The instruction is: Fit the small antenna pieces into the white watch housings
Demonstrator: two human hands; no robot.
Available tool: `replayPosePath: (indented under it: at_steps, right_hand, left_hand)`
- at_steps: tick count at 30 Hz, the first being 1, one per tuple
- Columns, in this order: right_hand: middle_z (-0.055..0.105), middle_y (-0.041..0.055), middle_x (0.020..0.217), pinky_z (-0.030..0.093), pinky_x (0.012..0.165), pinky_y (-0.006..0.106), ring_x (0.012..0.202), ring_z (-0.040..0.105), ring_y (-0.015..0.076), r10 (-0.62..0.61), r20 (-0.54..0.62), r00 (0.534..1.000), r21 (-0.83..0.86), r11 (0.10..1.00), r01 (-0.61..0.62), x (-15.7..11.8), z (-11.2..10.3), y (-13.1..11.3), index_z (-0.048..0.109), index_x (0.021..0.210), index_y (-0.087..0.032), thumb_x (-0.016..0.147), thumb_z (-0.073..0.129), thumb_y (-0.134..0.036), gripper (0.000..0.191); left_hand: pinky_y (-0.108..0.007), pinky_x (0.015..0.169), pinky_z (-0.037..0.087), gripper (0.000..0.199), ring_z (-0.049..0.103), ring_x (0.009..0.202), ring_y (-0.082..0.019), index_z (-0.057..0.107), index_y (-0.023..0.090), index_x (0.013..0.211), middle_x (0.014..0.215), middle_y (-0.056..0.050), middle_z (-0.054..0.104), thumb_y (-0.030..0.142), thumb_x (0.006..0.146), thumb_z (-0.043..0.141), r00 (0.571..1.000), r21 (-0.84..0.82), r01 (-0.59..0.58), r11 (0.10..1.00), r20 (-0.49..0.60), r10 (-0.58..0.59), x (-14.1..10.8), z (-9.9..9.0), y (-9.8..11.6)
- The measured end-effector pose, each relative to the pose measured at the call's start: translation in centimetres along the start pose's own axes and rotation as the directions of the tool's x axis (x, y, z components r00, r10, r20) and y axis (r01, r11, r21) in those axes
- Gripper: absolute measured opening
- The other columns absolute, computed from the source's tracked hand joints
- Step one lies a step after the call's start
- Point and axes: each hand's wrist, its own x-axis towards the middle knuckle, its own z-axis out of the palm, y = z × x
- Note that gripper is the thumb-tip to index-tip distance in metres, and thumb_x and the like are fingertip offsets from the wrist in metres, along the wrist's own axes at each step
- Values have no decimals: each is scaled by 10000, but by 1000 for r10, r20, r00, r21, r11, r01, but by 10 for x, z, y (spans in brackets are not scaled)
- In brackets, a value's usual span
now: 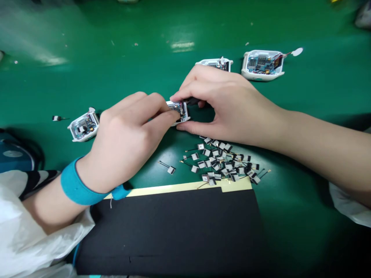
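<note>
Near the middle, a white smartwatch case [188, 112] with its circuit board exposed is held between both hands. My right hand [223, 102] grips its right end, the thumb along the near edge and the fingers at the far edge. My left hand [130, 133] is closed at the left end, its thumb tip on the board. That hand's index fingertip is partly hidden, and whether a small part lies under it I cannot tell. Below the right wrist lies a pile of small antenna modules [228, 164] with short black cables. One loose antenna module [171, 170] sits to its left.
Another open watch case [84, 126] lies left of my left hand, with a small module [56, 118] beyond it. Two further cases, one half hidden [214, 63] and one with a wired disc [262, 65], lie behind my right hand. A black pad [174, 231] covers the near green table.
</note>
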Motion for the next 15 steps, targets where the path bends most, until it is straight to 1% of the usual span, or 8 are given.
replayPosePath:
  at_steps: [5,11,15]
  right_hand:
    - [517,9,908,440,650,230,825,512,121,1,-29,1000,60,998,0,0,0,0,544,890,-173,708,603,-370,275]
    - [514,21,937,444,655,242,842,508,130,-7,0,1000,-12,1000,7,0,0,0,538,951,-169,710,604,-349,308]
    - [510,24,943,443,655,243,842,506,131,-17,0,1000,-14,1000,17,-1,0,1,533,959,-170,722,589,-374,318]
  left_hand:
    - [-226,561,352,228,520,708,-138,602,134,851,753,-29,568,180,848,378,1000,4,9,1000,3,-9,2,-1,0]
    - [-218,555,348,243,514,702,-123,601,144,825,743,-15,563,183,851,362,1000,12,17,1000,-4,-16,1,1,0]
    - [-210,558,357,252,514,706,-112,597,152,821,736,-4,552,194,850,350,1000,8,25,1000,-12,-25,0,2,0]
